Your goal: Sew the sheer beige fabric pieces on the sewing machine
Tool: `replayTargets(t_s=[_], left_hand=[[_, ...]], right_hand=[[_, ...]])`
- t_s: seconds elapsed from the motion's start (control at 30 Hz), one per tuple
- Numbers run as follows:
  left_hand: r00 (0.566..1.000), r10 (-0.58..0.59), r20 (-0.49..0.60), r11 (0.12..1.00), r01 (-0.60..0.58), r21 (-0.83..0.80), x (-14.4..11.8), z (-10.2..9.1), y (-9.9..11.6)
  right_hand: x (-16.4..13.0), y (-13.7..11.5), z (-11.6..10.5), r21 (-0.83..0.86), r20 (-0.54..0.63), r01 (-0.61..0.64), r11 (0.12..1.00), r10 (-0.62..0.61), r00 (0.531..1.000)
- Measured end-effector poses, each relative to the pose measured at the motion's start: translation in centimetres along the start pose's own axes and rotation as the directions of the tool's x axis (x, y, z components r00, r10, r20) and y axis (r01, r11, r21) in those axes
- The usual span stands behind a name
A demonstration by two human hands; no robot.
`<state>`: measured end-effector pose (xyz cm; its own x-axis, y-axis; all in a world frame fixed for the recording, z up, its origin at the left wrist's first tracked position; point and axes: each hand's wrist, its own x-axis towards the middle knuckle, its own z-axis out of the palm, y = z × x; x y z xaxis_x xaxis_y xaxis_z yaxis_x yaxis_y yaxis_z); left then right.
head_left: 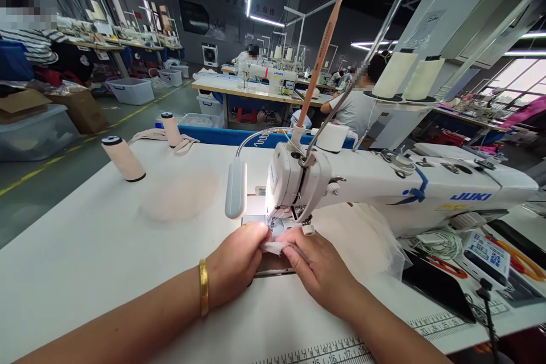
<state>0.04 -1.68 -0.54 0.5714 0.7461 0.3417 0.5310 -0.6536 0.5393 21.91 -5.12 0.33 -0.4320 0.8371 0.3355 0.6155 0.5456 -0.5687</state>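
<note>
White fabric strip (273,247) sits at centre frame, pinched between both hands' closed fingertips just before the sewing machine (384,182) needle. Left hand (236,261) and right hand (318,267) rest knuckles-up on the table (85,250). Thread cones (123,158) stand upper left; tulle (367,239) lies right.

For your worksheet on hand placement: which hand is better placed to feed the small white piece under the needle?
Probably the left hand: its fingertips pinch the white piece right before the needle area, while the right hand holds its nearer, trailing edge.
</note>
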Motion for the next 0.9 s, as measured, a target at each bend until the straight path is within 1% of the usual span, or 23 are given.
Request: replayTargets(t_s=[0.1,0.17,0.27,0.37,0.6,0.67,0.7,0.73,0.8,0.83,0.9], left_hand=[[0.99,-0.12,0.068,0.992,0.122,-0.032,0.8,0.1,0.6],[0.984,-0.152,0.092,0.988,0.154,-0.013,1.2,0.2,0.7],[0.984,-0.149,0.098,0.989,0.15,-0.004,1.4,0.4,0.3],[0.985,-0.146,0.088,0.989,0.147,-0.004,1.5,0.3,-0.2],[0.994,-0.094,0.057,0.995,0.096,-0.041,1.8,0.1,-0.5],[0.998,-0.026,0.049,0.998,0.028,-0.047,1.6,0.1,-0.6],[0.999,0.03,0.031,0.999,-0.03,-0.022,1.4,0.1,-0.6],[0.996,0.095,0.006,0.995,-0.095,0.025,1.0,0.1,-0.6],[0.976,0.214,-0.037,0.967,-0.206,0.152,0.1,0.0,-0.2],[0.967,0.249,-0.049,0.95,-0.235,0.204,-0.4,0.0,0.0],[0.963,0.266,-0.045,0.94,-0.248,0.232,-1.2,-0.2,0.6]], right_hand=[[0.1,-0.1,0.3,0.057,-0.099,-0.031,0.998,0.036,0.994],[0.2,-0.2,0.5,0.081,-0.145,-0.044,0.996,0.055,0.988],[0.4,-0.1,0.7,0.098,-0.178,-0.061,0.993,0.078,0.981],[0.5,-0.1,0.9,0.084,-0.193,-0.059,0.995,0.074,0.978],[0.6,-0.1,0.7,0.024,-0.166,-0.049,0.999,0.052,0.985],[0.5,0.0,0.6,-0.038,-0.127,-0.021,0.999,0.016,0.992],[0.4,0.1,0.5,-0.076,-0.083,0.017,0.997,-0.023,0.996],[0.3,0.1,0.4,-0.113,-0.021,0.071,0.991,-0.074,0.997],[0.0,-0.1,0.0,-0.162,0.118,0.184,0.969,-0.166,0.979],[-0.1,-0.2,-0.2,-0.174,0.175,0.223,0.959,-0.192,0.966],[-0.4,-0.7,-0.6,-0.183,0.235,0.241,0.953,-0.195,0.952]])
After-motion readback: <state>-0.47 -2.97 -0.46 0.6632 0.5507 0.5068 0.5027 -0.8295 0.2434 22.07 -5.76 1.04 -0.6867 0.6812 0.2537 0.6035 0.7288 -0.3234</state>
